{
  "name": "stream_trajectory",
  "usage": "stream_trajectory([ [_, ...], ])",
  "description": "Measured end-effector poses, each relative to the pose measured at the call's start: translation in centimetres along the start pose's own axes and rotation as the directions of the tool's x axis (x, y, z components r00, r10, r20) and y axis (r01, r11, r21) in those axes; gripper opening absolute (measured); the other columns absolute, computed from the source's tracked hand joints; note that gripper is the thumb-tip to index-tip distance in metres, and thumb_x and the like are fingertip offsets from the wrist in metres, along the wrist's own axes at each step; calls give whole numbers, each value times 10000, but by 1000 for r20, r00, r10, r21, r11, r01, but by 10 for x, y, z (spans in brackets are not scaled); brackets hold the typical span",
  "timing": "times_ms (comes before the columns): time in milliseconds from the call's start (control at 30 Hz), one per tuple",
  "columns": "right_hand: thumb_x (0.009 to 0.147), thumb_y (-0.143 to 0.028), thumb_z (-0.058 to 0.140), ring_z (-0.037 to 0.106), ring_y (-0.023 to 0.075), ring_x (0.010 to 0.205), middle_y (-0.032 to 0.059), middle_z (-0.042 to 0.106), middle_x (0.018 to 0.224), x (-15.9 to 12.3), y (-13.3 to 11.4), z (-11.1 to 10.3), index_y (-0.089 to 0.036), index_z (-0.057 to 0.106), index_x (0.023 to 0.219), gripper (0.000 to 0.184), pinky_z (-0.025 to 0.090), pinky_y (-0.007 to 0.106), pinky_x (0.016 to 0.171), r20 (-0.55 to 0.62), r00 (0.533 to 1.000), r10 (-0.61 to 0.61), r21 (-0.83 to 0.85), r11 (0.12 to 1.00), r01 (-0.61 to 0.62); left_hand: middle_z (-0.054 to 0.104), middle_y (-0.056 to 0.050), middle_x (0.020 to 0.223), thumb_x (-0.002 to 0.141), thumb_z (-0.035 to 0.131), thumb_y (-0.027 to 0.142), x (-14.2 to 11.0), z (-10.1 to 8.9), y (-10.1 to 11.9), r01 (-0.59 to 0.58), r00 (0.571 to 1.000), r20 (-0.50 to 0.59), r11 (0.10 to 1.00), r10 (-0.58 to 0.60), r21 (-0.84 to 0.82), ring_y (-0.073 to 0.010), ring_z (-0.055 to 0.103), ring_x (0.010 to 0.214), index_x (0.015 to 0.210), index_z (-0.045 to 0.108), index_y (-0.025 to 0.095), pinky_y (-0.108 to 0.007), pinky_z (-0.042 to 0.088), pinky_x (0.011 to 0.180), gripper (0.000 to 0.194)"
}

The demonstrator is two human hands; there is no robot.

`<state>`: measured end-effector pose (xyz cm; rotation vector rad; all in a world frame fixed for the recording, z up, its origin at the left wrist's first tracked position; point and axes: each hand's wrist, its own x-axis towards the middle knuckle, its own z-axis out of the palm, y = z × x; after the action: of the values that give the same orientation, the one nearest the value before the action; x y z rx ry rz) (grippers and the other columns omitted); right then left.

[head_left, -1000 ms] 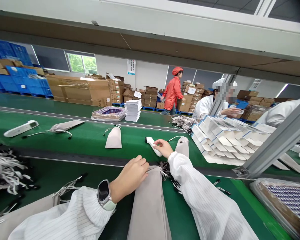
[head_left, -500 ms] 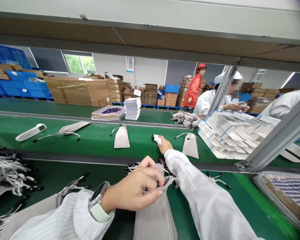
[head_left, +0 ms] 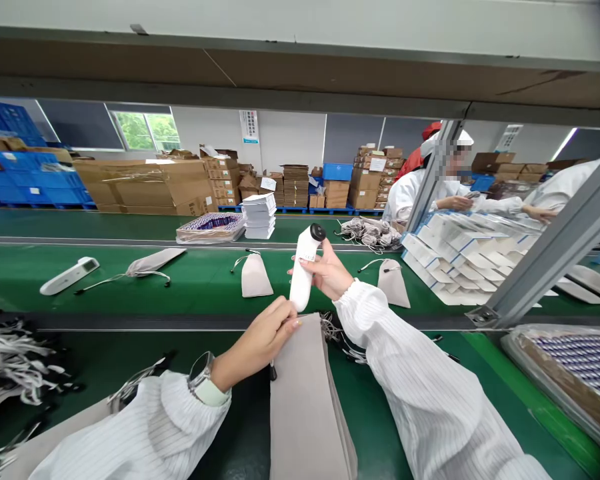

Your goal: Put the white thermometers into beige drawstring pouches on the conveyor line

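My right hand (head_left: 330,270) is wrapped round a white handheld device (head_left: 305,270), which looks like an infrared thermometer with a round black end. It is tilted, black end up, its lower tip just above a stack of grey drawstring pouches (head_left: 307,400). My left hand (head_left: 270,337) is closed in a pinch at the top left corner of the uppermost pouch, close to the thermometer's tip. The pouch's mouth is partly hidden by my fingers. Black-tipped cords (head_left: 343,337) stick out behind the stack.
On the green belt (head_left: 200,293) lie another white thermometer (head_left: 70,275) and several single pouches (head_left: 257,275). White boxes (head_left: 470,257) are piled by a metal post (head_left: 545,240). A tray of batteries (head_left: 575,367) stands at right. Co-workers in white (head_left: 410,193) sit across. A shelf hangs overhead.
My right hand has lifted the thermometer off the belt and brought it nearer, over the pouches. My left hand has shifted from the pouch's folded mouth to its top left corner.
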<state>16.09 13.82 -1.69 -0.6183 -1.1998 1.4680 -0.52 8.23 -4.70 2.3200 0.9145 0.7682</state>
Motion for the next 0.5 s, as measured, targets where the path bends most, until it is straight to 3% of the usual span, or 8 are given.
stream_trajectory([
  [100,692,-328,607,603,140,644,-42,545,796,-2,5,4,-325,284,1044,477,496,340,591,33,996,83,-41,996,-81,369,18,736,886,299,282,2,-1,-2,17,991,-135,1000,-18,-13,-121,391,668,717,393,185,-232,322,615,216],
  [167,734,-447,528,550,91,602,-41,512,752,-2,10,5,-255,370,911,305,466,250,541,116,978,173,-160,975,-154,375,10,745,879,311,281,3,-4,-4,39,968,-248,999,-40,-9,-130,405,700,710,417,182,-243,335,647,222],
  [233,736,-519,478,453,50,546,-47,447,669,-3,14,5,-192,412,758,334,391,164,471,225,948,225,-366,921,-132,387,3,760,863,349,288,4,-8,-6,69,945,-320,998,-68,-10,-139,420,736,705,445,180,-254,346,678,214],
  [333,716,-561,460,346,43,525,-56,350,598,-4,18,5,-164,427,668,402,331,146,440,342,903,261,-568,823,-23,406,-1,777,839,398,309,4,-14,-6,97,940,-326,995,-101,-29,-146,438,764,715,484,181,-258,362,696,198],
  [500,714,-633,368,425,70,572,-9,481,683,-7,23,8,-171,543,825,506,355,177,461,306,858,412,-607,779,-157,420,-1,765,828,405,346,5,-17,-6,133,939,-314,991,-137,-32,-155,450,791,685,517,186,-258,373,708,242],
])
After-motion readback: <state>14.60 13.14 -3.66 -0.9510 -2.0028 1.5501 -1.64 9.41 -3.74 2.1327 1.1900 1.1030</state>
